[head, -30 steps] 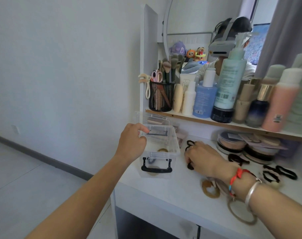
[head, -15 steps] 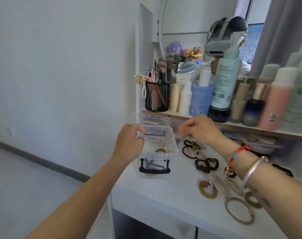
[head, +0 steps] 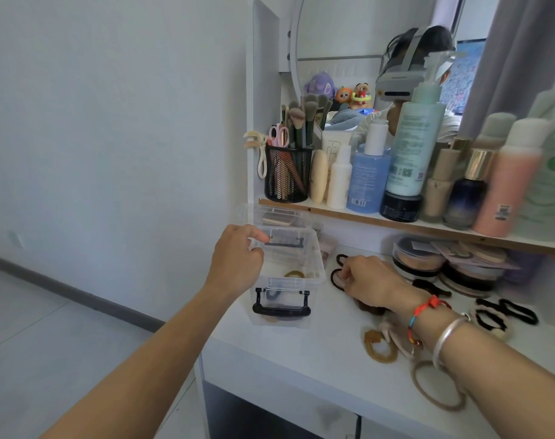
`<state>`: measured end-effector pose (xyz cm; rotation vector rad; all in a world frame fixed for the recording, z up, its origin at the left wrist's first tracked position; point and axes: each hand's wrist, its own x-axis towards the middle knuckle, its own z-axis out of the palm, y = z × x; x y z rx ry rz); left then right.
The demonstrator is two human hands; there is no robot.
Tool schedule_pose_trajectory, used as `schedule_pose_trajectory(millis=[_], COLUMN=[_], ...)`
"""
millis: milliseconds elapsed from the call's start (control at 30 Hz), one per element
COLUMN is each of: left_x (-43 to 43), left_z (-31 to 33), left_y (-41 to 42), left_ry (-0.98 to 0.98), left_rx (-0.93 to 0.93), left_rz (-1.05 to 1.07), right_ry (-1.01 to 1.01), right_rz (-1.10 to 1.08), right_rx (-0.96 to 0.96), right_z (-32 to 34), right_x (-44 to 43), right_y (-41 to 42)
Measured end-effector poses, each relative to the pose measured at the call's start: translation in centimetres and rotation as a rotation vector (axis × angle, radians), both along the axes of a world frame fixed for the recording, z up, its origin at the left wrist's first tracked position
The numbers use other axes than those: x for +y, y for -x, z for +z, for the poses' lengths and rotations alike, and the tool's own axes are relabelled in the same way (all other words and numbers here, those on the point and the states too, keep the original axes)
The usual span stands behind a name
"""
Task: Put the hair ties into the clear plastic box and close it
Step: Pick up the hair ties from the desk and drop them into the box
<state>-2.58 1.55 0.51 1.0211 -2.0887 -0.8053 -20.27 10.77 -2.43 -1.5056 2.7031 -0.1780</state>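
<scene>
The clear plastic box with a black handle stands open at the left end of the white vanity top, its lid tipped up behind it. A tan hair tie lies inside. My left hand grips the box's left rim, thumb on the edge. My right hand rests on the table just right of the box, fingers pinched on a black hair tie. More ties lie loose: a brown one, a beige ring and black ones.
A wooden-edged shelf just above holds a black mesh brush cup and many bottles. Round compacts are stacked under the shelf at the back. The vanity's front edge drops to the floor on the left.
Half a second ago my right hand was raised beside the box's opening; it has come back down onto the ties on the table. My left hand has stayed on the box.
</scene>
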Motion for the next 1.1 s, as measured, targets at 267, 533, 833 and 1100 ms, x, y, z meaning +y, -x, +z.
schedule_pose_trajectory(millis=[267,533,833,1100], left_x=[0.2,0.2,0.2,0.3], left_z=[0.0,0.0,0.0,0.1], left_y=[-0.2,0.0,-0.1,-0.2], left_ry=[-0.003,-0.001,-0.005,-0.006], left_rx=[-0.009,-0.004,0.002,-0.004], left_rz=[-0.007,-0.009,-0.015,-0.018], right_ry=[0.285,0.62,0.308,-0.037], right_rz=[0.055,0.315,0.169,0.184], right_rx=[-0.171,-0.495,-0.304,-0.211], right_z=[1.5,8.2,4.7,1.8], right_x=[0.2,-0.4,-0.3,0.6], right_y=[-1.1,-5.2,-2.4,-2.3])
